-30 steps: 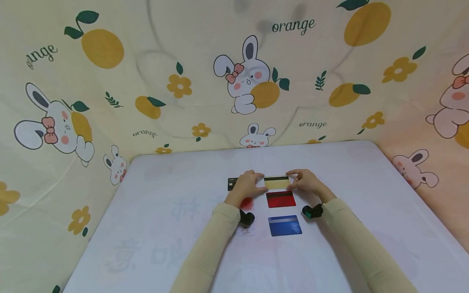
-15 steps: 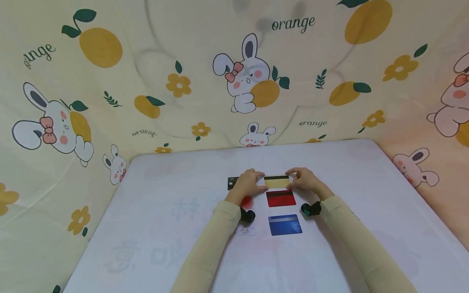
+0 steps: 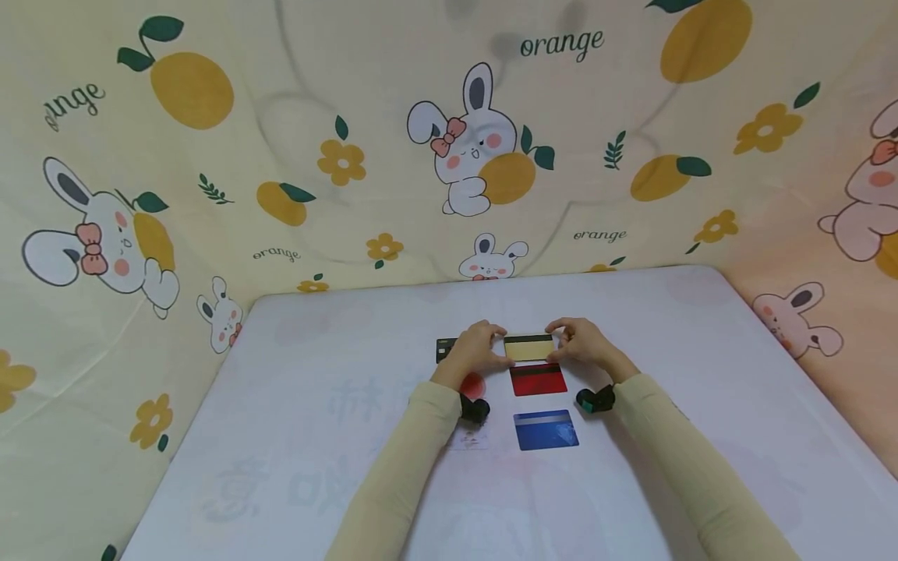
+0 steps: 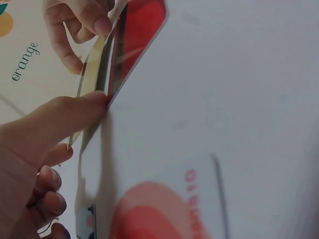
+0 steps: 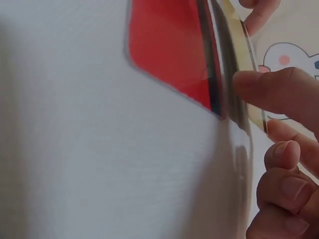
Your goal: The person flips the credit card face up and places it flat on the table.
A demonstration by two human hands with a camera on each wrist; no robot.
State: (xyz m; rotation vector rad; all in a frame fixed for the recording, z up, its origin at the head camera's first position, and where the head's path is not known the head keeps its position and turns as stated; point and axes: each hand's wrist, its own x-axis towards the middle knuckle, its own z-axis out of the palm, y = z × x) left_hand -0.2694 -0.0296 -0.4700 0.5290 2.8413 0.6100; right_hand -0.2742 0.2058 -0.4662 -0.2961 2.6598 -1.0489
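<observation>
Between my left hand (image 3: 479,347) and my right hand (image 3: 585,343) sits a pale-gold, rectangular plastic card (image 3: 529,351) with a black stripe along its far side. Each hand pinches one end, thumb at the near edge and a finger at the far edge. The wrist views show it tipped up off the white table (image 3: 316,335); I cannot tell whether its lower edge touches. Over the last second little has changed: the same pinch holds, with at most a slight drift toward my left, so I judge the card is being adjusted, not yet released. Just nearer me than my fingertips lies a glossy red card (image 3: 539,380) with a dark stripe, and farther back toward me a blue card (image 3: 546,431) with a silvery stripe. Left of my left hand, partly covered by it, is a black card (image 3: 445,348).
</observation>
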